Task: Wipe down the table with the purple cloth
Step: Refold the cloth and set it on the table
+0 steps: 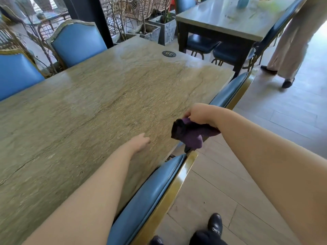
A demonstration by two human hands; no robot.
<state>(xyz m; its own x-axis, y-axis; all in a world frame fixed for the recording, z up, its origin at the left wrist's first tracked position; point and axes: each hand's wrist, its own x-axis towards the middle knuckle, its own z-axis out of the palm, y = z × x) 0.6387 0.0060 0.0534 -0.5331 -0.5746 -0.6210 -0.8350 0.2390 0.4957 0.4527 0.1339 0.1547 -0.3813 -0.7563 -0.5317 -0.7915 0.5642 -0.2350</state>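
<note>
The greenish stone table [92,103] fills the left and middle of the view. My right hand [199,114] hovers over the table's right edge and grips the crumpled purple cloth [192,135], which hangs down below the fist, just above the surface. My left hand [139,141] lies flat on the tabletop to the left of the cloth, palm down, fingers slightly apart and pointing right. It holds nothing.
Blue padded chairs with gold frames [155,190] are pushed in along the near right edge, and others [76,41] stand on the far side. A round number disc [169,53] sits near the far corner. Another table [230,16] and a standing person [293,39] are at upper right.
</note>
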